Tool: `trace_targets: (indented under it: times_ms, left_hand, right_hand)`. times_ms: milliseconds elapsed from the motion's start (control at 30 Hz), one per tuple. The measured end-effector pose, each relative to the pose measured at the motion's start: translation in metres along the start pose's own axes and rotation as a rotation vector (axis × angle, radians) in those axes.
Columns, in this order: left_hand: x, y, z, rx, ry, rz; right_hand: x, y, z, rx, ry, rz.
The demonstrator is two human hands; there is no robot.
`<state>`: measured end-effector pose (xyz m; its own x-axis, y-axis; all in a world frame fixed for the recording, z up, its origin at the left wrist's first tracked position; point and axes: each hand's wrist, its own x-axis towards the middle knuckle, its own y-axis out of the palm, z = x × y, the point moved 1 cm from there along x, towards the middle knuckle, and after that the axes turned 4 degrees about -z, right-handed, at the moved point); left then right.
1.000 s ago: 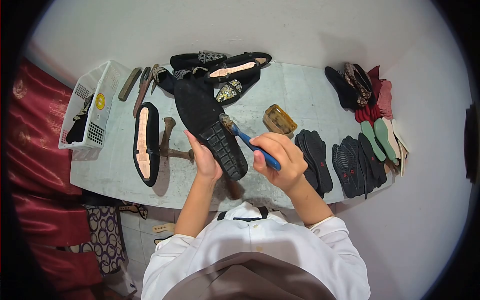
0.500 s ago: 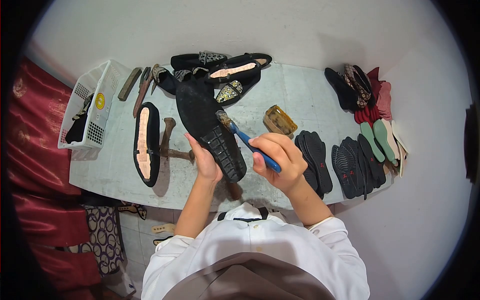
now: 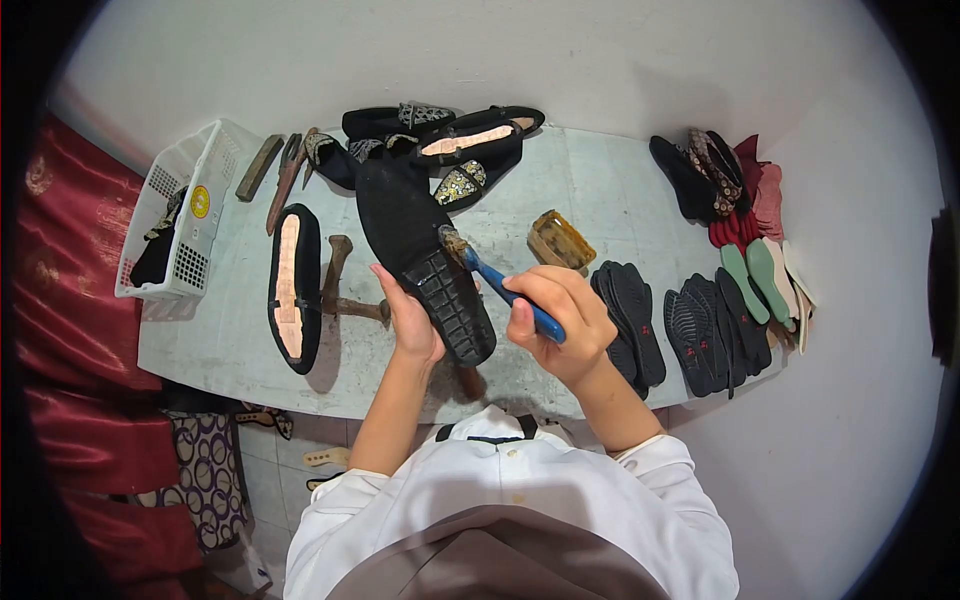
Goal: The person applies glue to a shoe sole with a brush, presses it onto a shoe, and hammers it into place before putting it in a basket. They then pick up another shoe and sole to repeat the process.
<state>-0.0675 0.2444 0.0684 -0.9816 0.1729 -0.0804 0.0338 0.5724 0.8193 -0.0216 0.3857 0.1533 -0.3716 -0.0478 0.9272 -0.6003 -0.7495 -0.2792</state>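
Observation:
My left hand point(image 3: 412, 325) grips the lower left edge of a long black shoe sole point(image 3: 405, 225), which is tilted above the table. Raised grid-like squares mark its heel end, and the rest looks smooth and dark. In my right hand point(image 3: 568, 320) is a blue-handled brush point(image 3: 500, 280), with the fingers closed round the handle. Its clumped, brownish bristles touch the right edge of the sole near the middle. Right of the brush, a small rectangular tub point(image 3: 560, 242) with amber-stained walls stands on the table.
A hammer point(image 3: 338, 275) and an upturned black shoe point(image 3: 290, 290) lie left. Behind are several patterned black shoes point(image 3: 465, 185). Black soles point(image 3: 630, 320) and green insoles point(image 3: 765, 280) are stacked right. A white basket point(image 3: 200, 220) stands at the left edge of the table point(image 3: 600, 190).
The sole has shifted slightly to the right, and the brush tip has moved slightly right and down along its edge. Both hands keep their hold.

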Motion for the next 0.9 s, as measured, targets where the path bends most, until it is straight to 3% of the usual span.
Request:
trace_targets:
  times_ms: [67,433,633,767,900]
  left_hand:
    - [0.002,0.005,-0.001,-0.015,-0.023,-0.098]
    - [0.019,-0.023,-0.010,-0.028,0.024,-0.049]
    - [0.021,-0.025,-0.008,-0.151,-0.020,-0.040]
    - [0.022,-0.031,-0.005,-0.163,-0.080,0.121]
    - [0.019,-0.013,-0.010,-0.276,-0.058,0.081]
  right_hand:
    - [-0.003,-0.001,0.002,-0.006,0.034,0.024]
    - [-0.026,-0.010,0.011,0.043,0.219,0.197]
    - [-0.009,-0.021,0.005,0.051,0.192,-0.046]
    - [-0.013,-0.012,0.003,0.070,0.113,0.026]
    - [-0.024,-0.005,0.002,0.017,0.035,0.096]
